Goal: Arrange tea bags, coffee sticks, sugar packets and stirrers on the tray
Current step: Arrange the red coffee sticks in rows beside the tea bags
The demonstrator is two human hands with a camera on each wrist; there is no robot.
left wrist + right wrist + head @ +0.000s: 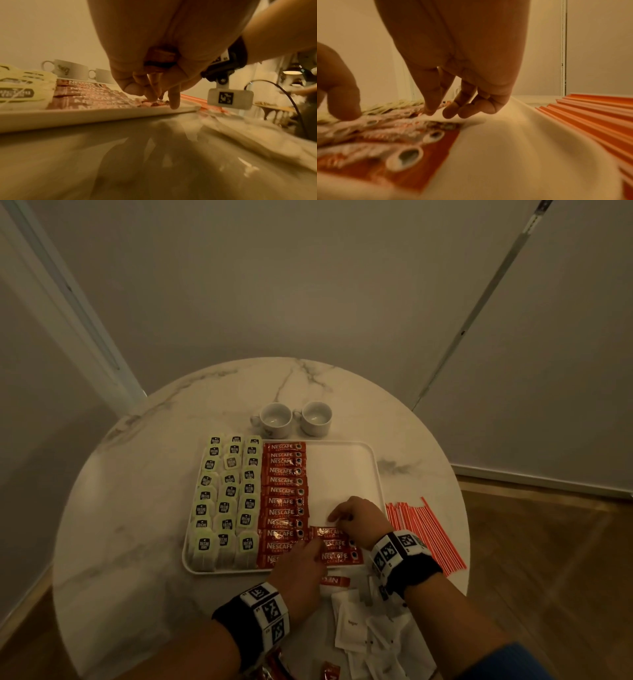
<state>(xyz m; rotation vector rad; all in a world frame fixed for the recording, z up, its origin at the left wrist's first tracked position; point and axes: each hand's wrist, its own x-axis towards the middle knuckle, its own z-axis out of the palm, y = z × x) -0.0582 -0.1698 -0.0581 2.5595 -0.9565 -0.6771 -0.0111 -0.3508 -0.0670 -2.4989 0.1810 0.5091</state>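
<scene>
Marble-veined and round, the counter (137, 508) stands in a dim corner and carries a white rounded-rectangle tray (342, 470), the landmark for all below. On the tray's left part lie three columns of pale green tea bags (224, 501), overlapping too much to count exactly. Just right of them runs a column of twelve glossy red coffee sticks (284, 491). At the tray's near edge the left hand (298, 570) reaches in, wrist low, fingers bent down onto the sticks; whether its grip holds one I cannot tell. Beside that column, at the tray's near middle, three more sticks (337, 544) begin a second column. The right hand (359, 520) arches over them, fingertips (429, 111) pointing down, grip loose, the tips touching the topmost stick. Behind the tray stand two white ceramic cups (296, 419). Nearer than the tray lie loose white sugar packets (356, 625). Right of the tray lies a fan of thin red stirrers (424, 532).
</scene>
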